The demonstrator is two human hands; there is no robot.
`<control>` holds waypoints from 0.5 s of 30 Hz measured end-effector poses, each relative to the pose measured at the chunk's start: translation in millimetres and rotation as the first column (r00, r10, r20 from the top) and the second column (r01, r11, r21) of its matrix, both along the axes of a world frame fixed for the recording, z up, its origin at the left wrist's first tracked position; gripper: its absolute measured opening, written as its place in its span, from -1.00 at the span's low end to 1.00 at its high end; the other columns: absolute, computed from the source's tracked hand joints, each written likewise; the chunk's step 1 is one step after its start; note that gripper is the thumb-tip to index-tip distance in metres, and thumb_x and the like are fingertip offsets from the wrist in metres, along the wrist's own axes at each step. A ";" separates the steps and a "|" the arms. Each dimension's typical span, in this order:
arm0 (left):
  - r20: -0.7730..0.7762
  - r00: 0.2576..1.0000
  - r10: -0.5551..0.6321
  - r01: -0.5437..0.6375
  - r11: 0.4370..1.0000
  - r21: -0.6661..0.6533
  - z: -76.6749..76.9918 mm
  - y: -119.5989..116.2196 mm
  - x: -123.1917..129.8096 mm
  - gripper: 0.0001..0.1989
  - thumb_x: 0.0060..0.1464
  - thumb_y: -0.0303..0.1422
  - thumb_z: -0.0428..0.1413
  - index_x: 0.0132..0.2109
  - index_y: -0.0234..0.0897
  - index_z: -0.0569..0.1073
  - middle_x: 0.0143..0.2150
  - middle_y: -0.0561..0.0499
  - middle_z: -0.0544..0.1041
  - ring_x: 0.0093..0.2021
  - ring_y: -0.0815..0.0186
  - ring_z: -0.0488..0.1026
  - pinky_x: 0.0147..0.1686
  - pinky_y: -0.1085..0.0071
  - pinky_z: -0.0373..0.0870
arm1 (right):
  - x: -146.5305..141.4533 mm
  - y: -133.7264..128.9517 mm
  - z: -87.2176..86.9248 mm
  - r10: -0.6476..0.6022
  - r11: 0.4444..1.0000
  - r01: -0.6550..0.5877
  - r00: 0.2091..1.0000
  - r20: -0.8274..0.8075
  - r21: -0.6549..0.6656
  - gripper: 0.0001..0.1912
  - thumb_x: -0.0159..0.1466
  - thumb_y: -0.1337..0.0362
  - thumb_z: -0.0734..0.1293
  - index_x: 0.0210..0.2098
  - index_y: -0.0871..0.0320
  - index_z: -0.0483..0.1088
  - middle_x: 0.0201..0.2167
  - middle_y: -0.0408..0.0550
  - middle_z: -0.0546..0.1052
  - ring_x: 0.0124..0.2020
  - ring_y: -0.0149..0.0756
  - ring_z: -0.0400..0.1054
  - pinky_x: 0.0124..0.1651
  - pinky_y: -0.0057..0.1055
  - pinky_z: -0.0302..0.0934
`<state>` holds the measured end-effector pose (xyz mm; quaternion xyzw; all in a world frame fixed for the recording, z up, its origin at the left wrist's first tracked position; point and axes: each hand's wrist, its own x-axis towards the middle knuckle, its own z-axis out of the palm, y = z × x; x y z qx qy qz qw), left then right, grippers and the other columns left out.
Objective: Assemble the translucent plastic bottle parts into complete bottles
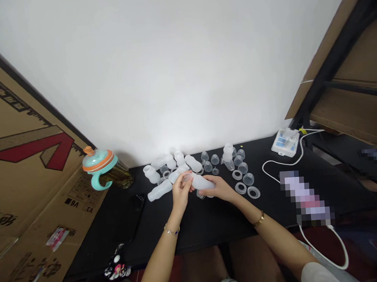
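Note:
Low over the black table, my right hand (221,189) wraps round the body of a frosted white baby bottle (203,182), which lies tilted on its side. My left hand (182,188) pinches at the bottle's left end, fingers closed; a small clear rim shows there, mostly hidden by the fingers. Several more white bottles (159,190) lie or stand just beyond and to the left of my left hand. Clear domed caps (248,179) and flat clear rings (253,192) are spread right of my right hand. One white bottle (228,152) stands among the caps.
A lidded cup (100,167) with a turquoise handle stands at the left, beside a large cardboard box (34,176). A dark phone (134,216) lies near it. At the right are a white power strip (285,142), its cable (268,163) and a blurred-out object (307,199).

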<state>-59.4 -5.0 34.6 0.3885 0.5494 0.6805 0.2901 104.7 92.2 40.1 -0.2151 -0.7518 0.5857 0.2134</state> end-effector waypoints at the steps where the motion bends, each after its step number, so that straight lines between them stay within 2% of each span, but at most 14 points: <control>1: 0.002 1.000 -0.005 0.005 1.000 0.003 -0.2 -0.1 -0.1 -0.58 0.12 -0.09 0.24 -0.04 -0.34 0.52 -0.38 0.03 0.51 -0.55 0.45 0.37 -0.54 0.52 0.29 | 0.1 0.1 0.3 0.003 1.000 -0.003 1.000 -0.002 -0.006 -0.43 0.09 -0.01 0.54 0.00 0.18 0.54 -0.17 -0.08 0.57 -0.22 -0.24 0.38 -0.20 -0.42 0.21; 15: 0.021 0.999 -0.034 0.034 0.999 0.009 4.5 -0.7 1.4 -0.57 0.10 -0.08 0.25 -0.05 -0.34 0.52 -0.45 0.06 0.48 -0.56 0.44 0.35 -0.55 0.52 0.28 | -0.4 2.7 -0.7 0.067 0.987 -0.073 0.997 -0.048 -0.144 -0.45 0.07 0.01 0.56 -0.07 0.21 0.55 -0.27 -0.11 0.54 -0.30 -0.30 0.36 -0.25 -0.45 0.19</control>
